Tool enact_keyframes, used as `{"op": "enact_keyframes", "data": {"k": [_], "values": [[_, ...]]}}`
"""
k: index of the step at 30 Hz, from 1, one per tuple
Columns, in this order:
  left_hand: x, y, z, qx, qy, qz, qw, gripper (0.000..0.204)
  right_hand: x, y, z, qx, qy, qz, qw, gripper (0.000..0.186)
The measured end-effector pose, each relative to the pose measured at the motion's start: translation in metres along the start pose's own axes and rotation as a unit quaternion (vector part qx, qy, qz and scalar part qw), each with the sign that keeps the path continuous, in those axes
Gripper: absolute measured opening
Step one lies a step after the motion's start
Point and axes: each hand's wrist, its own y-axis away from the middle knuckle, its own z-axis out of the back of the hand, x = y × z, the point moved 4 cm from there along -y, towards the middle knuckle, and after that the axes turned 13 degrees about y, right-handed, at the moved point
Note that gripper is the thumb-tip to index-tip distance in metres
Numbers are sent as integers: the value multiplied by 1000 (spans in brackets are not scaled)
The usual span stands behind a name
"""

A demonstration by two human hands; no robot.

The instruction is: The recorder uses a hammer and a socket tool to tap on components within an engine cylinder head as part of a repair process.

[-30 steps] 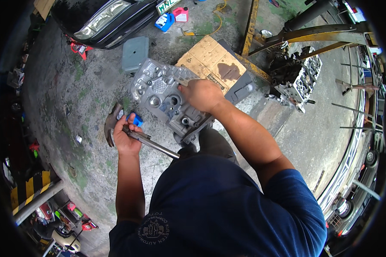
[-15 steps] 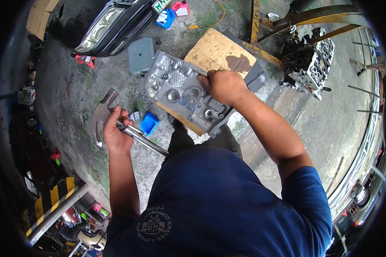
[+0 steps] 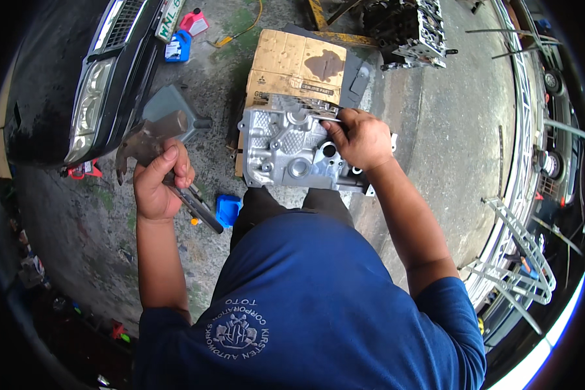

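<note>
My left hand (image 3: 160, 179) is closed round a claw hammer (image 3: 151, 138) just below its head, the handle slanting down to the right. A slim metal piece (image 3: 195, 190) lies along the handle; I cannot make out its kind. In front of my legs a grey cast-metal engine cylinder head (image 3: 283, 144) stands tipped up, its ribbed and pocketed face toward me. My right hand (image 3: 364, 138) grips its upper edge right of the middle, thumb on the near side and fingertips hidden behind. The hammer is apart from the casting.
Stained cardboard (image 3: 292, 62) lies beyond the casting. A dark engine block (image 3: 409, 32) stands at the far right, beside a yellow metal frame (image 3: 344, 39). A black car's front (image 3: 58, 84) takes up the far left. Near my left leg sits a blue container (image 3: 228, 210).
The cylinder head has turned from a slant to nearly square with me and tipped up, my right hand still on its edge. The hammer has swung slightly in my left hand. The view has shifted.
</note>
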Motion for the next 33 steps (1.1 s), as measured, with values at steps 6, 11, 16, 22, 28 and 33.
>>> {"op": "enact_keyframes", "data": {"k": [6,11,16,22,28,33], "values": [[-1,-21,2,28,-57,29,998,20,29,53,-14,-67,-31,53,996,34],[10,-37,-22,48,-42,48,997,19,32,72,-14,47,-74,1,996,40],[14,-59,-81,122,-73,55,988,17,18,35,48,-2,-378,-1,926,53],[55,-105,-188,116,-89,-50,988,19,45,-6,64,43,-529,11,847,72],[106,-125,-203,200,-173,-161,951,21,-17,13,56,-67,-597,-161,783,33],[157,-116,-116,222,-32,272,936,38,-79,62,35,-79,-563,-206,796,16]]}}
